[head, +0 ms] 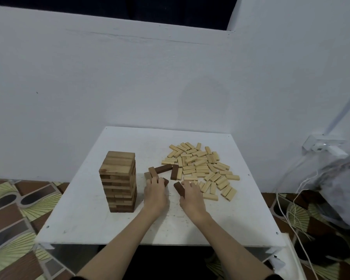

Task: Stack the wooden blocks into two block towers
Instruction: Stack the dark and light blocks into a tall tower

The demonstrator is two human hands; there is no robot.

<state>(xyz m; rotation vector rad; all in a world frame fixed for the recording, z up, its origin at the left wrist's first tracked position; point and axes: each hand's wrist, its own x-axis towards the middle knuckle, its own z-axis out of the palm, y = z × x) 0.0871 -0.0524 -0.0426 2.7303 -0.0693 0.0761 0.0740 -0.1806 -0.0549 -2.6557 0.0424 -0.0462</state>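
A tall tower of wooden blocks [119, 181] stands on the left of the white table [85, 219]. A heap of pale loose blocks [202, 166] lies at the back right. Several dark brown blocks [164, 169] lie between tower and heap. My left hand [155, 194] lies on the table with its fingers curled over a dark block [166, 181] that is mostly hidden. My right hand [191, 197] grips another dark block [179, 189] beside its thumb.
The table stands against a pale wall. A patterned floor shows to the left and right. White cables [287, 211] and a wall socket [323, 147] are at the right, next to a grey bag [343, 184].
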